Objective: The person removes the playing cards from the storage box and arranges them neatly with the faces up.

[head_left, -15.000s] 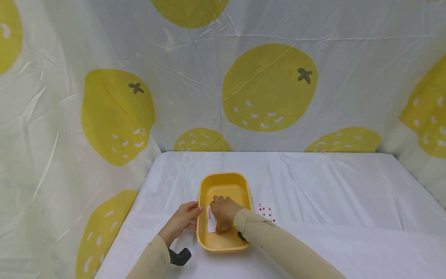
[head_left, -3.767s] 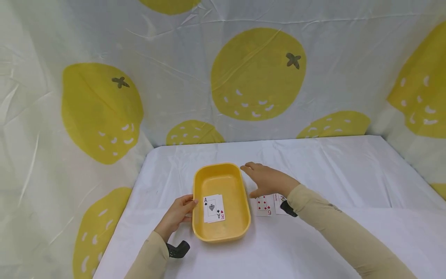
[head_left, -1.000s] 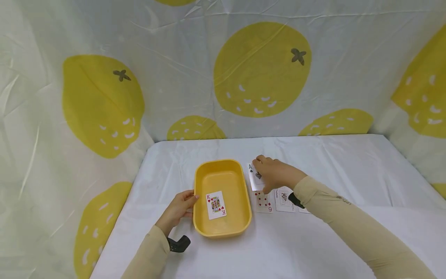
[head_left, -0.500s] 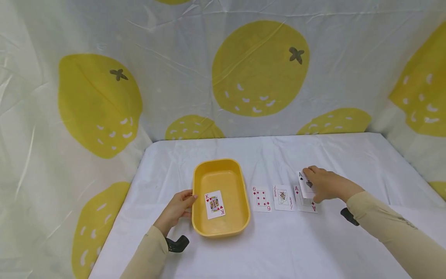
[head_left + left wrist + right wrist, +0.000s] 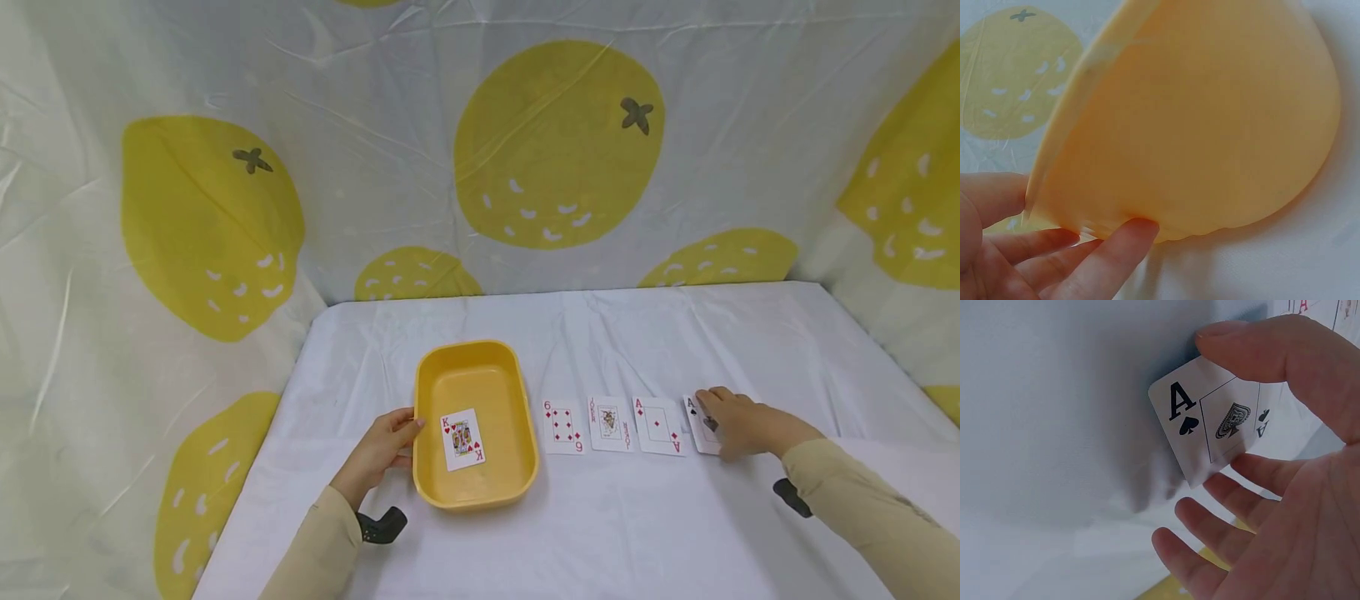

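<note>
My left hand holds the left rim of a yellow plastic tray. In the left wrist view its thumb and fingers pinch the tray's wall. A king of hearts lies face up in the tray. At the right, my right hand holds an ace of spades low over the table. The right wrist view has the thumb at one edge of that ace and fingertips at the opposite edge. Whether the card touches the cloth I cannot tell.
In a row between tray and right hand lie a six of diamonds, a joker and an ace of diamonds, face up. White cloth covers the table. A lemon-print curtain hangs behind and at the sides.
My right hand has taken the ace of spades from the tray and carried it right, beyond the ace of diamonds. Earlier, the joker and ace of diamonds joined the row. The left hand stays at the rim.
</note>
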Demonstrator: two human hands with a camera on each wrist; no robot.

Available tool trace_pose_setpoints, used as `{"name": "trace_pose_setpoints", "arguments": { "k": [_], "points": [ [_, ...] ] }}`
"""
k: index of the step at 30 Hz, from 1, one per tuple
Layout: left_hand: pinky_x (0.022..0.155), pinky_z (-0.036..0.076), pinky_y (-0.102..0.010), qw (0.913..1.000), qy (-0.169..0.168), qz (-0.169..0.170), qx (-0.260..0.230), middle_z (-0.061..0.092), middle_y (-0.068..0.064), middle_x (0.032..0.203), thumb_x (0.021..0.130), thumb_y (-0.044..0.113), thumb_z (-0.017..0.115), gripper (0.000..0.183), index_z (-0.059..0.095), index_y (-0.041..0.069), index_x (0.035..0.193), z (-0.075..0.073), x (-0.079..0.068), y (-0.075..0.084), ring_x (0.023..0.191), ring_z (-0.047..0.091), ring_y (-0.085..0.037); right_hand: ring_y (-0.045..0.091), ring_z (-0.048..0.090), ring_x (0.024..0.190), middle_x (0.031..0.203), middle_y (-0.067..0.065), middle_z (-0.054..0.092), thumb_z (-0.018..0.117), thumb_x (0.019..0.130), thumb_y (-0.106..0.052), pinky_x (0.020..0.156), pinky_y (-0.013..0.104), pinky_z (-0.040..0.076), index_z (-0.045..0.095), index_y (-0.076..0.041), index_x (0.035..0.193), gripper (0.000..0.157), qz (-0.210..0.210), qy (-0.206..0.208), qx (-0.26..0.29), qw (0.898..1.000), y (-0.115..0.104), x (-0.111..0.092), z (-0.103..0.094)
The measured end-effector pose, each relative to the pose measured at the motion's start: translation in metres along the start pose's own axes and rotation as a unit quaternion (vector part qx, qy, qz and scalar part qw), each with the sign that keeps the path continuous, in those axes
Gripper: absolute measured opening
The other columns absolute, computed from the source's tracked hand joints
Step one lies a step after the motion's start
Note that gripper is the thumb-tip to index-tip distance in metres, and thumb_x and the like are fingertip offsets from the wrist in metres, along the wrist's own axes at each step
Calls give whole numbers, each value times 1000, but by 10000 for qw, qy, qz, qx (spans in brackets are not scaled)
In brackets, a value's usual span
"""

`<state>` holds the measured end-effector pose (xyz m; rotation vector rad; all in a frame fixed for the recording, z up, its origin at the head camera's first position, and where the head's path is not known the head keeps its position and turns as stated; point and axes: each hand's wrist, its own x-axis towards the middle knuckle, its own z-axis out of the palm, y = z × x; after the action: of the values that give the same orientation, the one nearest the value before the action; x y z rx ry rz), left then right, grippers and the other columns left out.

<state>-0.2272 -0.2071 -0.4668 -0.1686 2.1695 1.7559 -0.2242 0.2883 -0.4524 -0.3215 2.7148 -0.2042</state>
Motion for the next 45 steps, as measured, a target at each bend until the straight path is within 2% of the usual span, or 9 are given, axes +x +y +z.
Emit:
{"name": "trace_pose_setpoints", "arguments": {
  "k": [11,14,18,21,26,32,39,45],
  "points": [
    [61,53,-39,10000,-11,15,-87,58,-20,109,92,17,52,43,43,-4,128,-1,-1,0,85,62,-27,52,35,106,125,36,28,77,59,-6,78,59,40,27,15,129,89,64,-126,37,9999,0,1,3],
    [62,53,-39,10000,-43,22,-78,57,-22,110,92,14,50,42,42,-6,128,1,-10,10,86,61,-28,52,34,106,126,37,27,78,59,-8,79,61,39,27,15,129,90,77,-137,37,9999,0,3,3],
    [62,53,-38,10000,-21,20,-68,57,-22,109,93,14,50,41,42,-6,128,1,-12,12,85,62,-28,52,33,108,127,36,26,80,59,-11,79,62,38,26,13,130,92,46,-86,83,9999,-5,5,-7],
    [62,54,-38,10000,19,-7,-57,58,-20,109,92,16,52,42,44,-3,128,-1,-3,2,83,62,-26,52,32,109,128,35,24,81,60,-12,80,62,37,25,12,131,94,-175,72,138,9997,-16,6,-18],
    [62,54,-38,10000,34,-10,-23,57,-19,111,92,17,52,40,45,-2,127,-2,-1,0,82,63,-25,51,30,115,133,33,23,80,64,-17,88,61,33,23,10,133,94,-598,432,167,9971,-45,13,-31],
    [61,54,-38,10000,66,8,-52,57,-20,112,92,15,51,40,45,-3,127,0,-1,1,83,62,-26,46,28,121,138,28,23,75,73,-22,95,56,28,22,8,136,88,-1229,815,74,9890,-91,29,-42],
    [62,54,-35,9999,28,-111,129,57,-18,113,92,21,52,42,44,0,129,-1,0,1,84,62,-25,38,27,126,143,21,19,71,77,-31,100,49,27,20,2,140,88,-1746,859,-158,9808,-159,53,-50],
    [62,53,-34,9998,15,-103,181,58,-16,112,92,21,52,42,45,1,129,-1,0,1,82,62,-24,34,30,125,141,21,24,69,77,-39,103,43,26,23,4,138,89,-2409,923,-603,9643,-223,69,-48]
  ]
}}
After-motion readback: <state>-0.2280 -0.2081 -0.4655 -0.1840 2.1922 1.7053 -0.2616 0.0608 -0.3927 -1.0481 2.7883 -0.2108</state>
